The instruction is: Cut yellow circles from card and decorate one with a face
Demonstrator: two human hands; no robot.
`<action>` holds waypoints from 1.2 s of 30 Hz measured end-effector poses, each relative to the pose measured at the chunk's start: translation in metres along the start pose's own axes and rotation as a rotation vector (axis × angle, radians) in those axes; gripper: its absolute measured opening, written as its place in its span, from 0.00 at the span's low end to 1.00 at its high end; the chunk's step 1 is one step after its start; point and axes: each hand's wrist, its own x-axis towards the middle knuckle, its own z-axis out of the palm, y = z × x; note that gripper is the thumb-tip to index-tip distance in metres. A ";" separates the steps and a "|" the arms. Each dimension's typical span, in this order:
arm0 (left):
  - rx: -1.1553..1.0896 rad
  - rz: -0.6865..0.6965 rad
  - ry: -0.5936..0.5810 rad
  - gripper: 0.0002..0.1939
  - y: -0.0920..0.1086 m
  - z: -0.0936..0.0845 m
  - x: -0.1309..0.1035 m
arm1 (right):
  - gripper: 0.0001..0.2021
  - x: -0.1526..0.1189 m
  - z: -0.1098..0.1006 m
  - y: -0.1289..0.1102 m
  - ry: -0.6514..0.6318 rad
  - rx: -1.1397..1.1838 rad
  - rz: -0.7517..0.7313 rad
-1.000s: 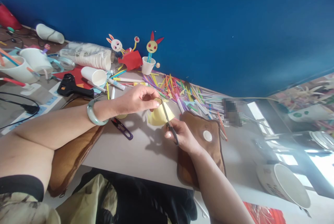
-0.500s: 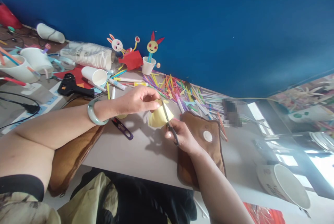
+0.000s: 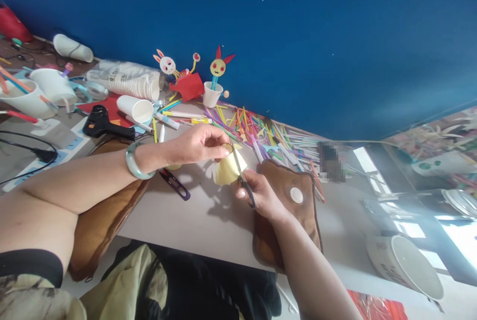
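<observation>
The left hand (image 3: 199, 145) pinched yellow paper (image 3: 226, 170) at its four o'clock; the right hand (image 3: 263, 197) gripped scissors (image 3: 251, 198), blades toward eleven.

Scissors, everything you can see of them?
Dark scissors, handle loop in the right hand, held above the table. Slim blades, metal by the look, slant up across the yellow paper, tips near the left hand's fingertips. How far the blades are open can't be told.
</observation>
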 end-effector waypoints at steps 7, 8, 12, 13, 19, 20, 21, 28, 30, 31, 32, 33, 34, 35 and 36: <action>0.014 0.003 -0.001 0.10 -0.003 -0.001 0.000 | 0.31 0.000 0.000 -0.001 0.002 -0.018 0.012; 0.015 0.004 -0.001 0.10 -0.003 -0.001 0.000 | 0.31 0.000 0.000 -0.001 0.002 -0.018 0.012; 0.020 0.007 -0.006 0.11 -0.004 -0.001 0.000 | 0.31 0.000 0.000 0.000 -0.001 -0.010 0.006; 0.021 0.007 -0.005 0.10 -0.004 -0.002 0.000 | 0.31 0.000 0.000 0.000 -0.003 -0.011 0.010; 0.013 0.001 0.000 0.10 -0.004 -0.002 0.000 | 0.31 0.000 0.000 0.001 -0.001 -0.012 0.011; 0.008 0.000 0.000 0.10 -0.004 -0.001 0.000 | 0.31 0.000 0.000 0.000 -0.001 -0.013 0.006; 0.003 -0.001 0.000 0.10 -0.004 -0.001 0.000 | 0.31 0.000 0.000 0.000 -0.003 -0.014 0.000; -0.008 -0.018 0.003 0.10 -0.003 -0.002 0.000 | 0.31 0.000 0.000 -0.001 0.000 -0.013 0.008; -0.008 -0.018 0.006 0.09 -0.002 -0.001 0.000 | 0.31 0.000 0.000 0.000 0.003 -0.009 0.019; -0.009 -0.018 0.008 0.09 -0.001 -0.001 0.000 | 0.31 -0.001 0.000 0.000 0.004 -0.008 0.023; -0.010 -0.017 0.011 0.09 0.000 -0.001 -0.001 | 0.31 -0.001 -0.001 -0.001 0.004 -0.007 0.026; -0.011 -0.017 0.012 0.09 0.000 -0.001 -0.001 | 0.31 -0.001 -0.001 -0.001 0.005 -0.005 0.026; -0.011 -0.016 0.013 0.09 0.001 -0.001 -0.001 | 0.31 -0.001 -0.001 -0.001 0.005 -0.001 0.026; -0.010 -0.015 0.014 0.09 0.001 -0.001 -0.001 | 0.31 -0.001 -0.001 -0.001 0.006 0.000 0.025; -0.008 -0.014 0.016 0.09 0.001 -0.001 -0.001 | 0.31 -0.001 -0.001 -0.001 0.008 0.001 0.024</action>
